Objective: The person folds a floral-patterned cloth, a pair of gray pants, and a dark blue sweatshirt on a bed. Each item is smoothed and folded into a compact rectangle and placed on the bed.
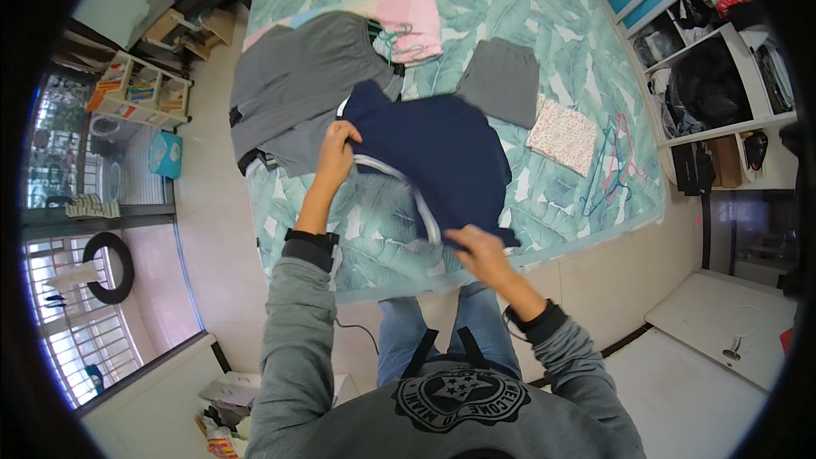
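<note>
Before me a navy garment with a white stripe along its edge (pixel 440 146) lies partly lifted over the bed. My left hand (pixel 337 148) grips it at the left, close to the white stripe. At its lower right edge, my right hand (pixel 481 254) pinches the cloth; it is slightly blurred. Grey clothing (pixel 299 76) lies spread beyond my left hand, some of it under the navy cloth. To the right are folded grey cloth (pixel 500 80) and a folded white cloth with a small floral print (pixel 564 137).
A leaf-print sheet (pixel 376 248) covers the bed. Pink and blue hangers (pixel 615 166) lie near its right edge. Pink cloth (pixel 414 25) and a green hanger (pixel 398 41) lie behind the grey clothing. Open wardrobe shelves (pixel 707 86) stand right; a wheeled rack (pixel 140 89) stands left.
</note>
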{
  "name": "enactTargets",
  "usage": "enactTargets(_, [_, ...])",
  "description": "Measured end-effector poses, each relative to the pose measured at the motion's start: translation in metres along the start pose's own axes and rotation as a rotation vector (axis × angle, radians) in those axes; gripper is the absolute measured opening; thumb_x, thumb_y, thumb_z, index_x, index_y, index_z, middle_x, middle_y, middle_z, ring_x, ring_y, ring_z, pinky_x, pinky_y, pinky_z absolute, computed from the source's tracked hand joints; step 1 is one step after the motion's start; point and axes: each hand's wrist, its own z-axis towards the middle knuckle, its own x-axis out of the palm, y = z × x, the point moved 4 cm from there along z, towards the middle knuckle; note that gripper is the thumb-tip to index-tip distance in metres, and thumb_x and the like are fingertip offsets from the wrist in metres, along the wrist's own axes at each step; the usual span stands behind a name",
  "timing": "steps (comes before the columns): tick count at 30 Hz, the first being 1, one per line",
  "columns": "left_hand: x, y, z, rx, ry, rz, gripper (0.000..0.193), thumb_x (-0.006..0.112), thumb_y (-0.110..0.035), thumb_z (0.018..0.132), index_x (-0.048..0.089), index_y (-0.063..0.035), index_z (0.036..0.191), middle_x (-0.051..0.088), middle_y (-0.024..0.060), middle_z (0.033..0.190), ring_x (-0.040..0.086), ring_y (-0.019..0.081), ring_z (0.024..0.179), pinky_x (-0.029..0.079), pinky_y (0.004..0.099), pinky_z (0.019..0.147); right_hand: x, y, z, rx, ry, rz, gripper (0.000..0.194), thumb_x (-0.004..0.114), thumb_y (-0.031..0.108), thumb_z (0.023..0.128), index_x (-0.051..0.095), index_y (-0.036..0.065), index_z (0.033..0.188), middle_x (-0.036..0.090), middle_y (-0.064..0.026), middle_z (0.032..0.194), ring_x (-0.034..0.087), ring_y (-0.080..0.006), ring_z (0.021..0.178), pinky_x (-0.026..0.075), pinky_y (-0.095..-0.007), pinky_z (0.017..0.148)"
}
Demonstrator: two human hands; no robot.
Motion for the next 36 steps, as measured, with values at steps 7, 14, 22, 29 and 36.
enactTargets(7, [-0.016, 0.162, -0.152, -0.196, 0.169, 0.478, 0.045, 0.051, 0.011, 0.070, 0.062, -0.0053, 0.111, 0.044, 0.0173, 0.138, 0.047, 0.0393, 0.120, 0.040, 0.0401, 0.100, 0.241, -0.006, -0.020, -0.025, 0.619, 0.005, 0.049, 0.065, 0.013, 0.080, 0.053, 0.010, 0.128, 0.055, -0.0122, 0.113, 0.052, -0.0315, 0.112, 0.045, -0.0373, 0.093])
enactTargets(14, [0.083, 0.189, -0.378, -1.290, 0.348, -0.146, 0.062, 0.060, -0.047, 0.086, 0.056, 0.0015, 0.123, 0.060, 0.0227, 0.116, 0.056, 0.0364, 0.110, 0.041, 0.0415, 0.096, 0.252, -0.151, -0.044, 0.449, 0.394, 0.188, 0.022, 0.063, 0.018, 0.085, 0.066, 0.008, 0.105, 0.064, -0.0139, 0.104, 0.063, -0.0283, 0.095, 0.050, -0.0370, 0.081])
enactTargets(22, [0.195, 0.120, -0.387, -1.807, -0.135, -0.681, 0.077, 0.076, -0.041, 0.077, 0.039, -0.0035, 0.134, 0.051, 0.0070, 0.125, 0.055, 0.0214, 0.106, 0.044, 0.0337, 0.092, 0.145, -0.343, -0.064, 1.050, -0.549, 0.411, 0.017, 0.068, 0.016, 0.086, 0.059, 0.006, 0.097, 0.060, 0.0007, 0.085, 0.057, -0.0134, 0.075, 0.048, -0.0243, 0.069])
enactTargets(29, [0.188, 0.108, -0.407, -1.647, -0.670, -0.916, 0.072, 0.070, -0.038, 0.085, 0.037, 0.0012, 0.136, 0.048, 0.0166, 0.131, 0.053, 0.0274, 0.115, 0.045, 0.0375, 0.095, 0.110, -0.323, -0.070, 0.995, -0.266, 0.609, 0.028, 0.073, 0.026, 0.083, 0.054, 0.010, 0.072, 0.053, 0.0020, 0.067, 0.052, -0.0077, 0.058, 0.041, -0.0222, 0.051])
enactTargets(36, [0.179, 0.099, -0.430, -1.664, -0.375, -0.373, 0.066, 0.072, -0.027, 0.083, 0.041, 0.0015, 0.134, 0.047, 0.0179, 0.134, 0.046, 0.0292, 0.122, 0.035, 0.0390, 0.103, 0.100, -0.314, -0.106, 0.792, -0.289, -0.104, 0.029, 0.070, 0.021, 0.085, 0.052, 0.002, 0.098, 0.053, -0.0091, 0.088, 0.054, -0.0207, 0.082, 0.045, -0.0327, 0.073])
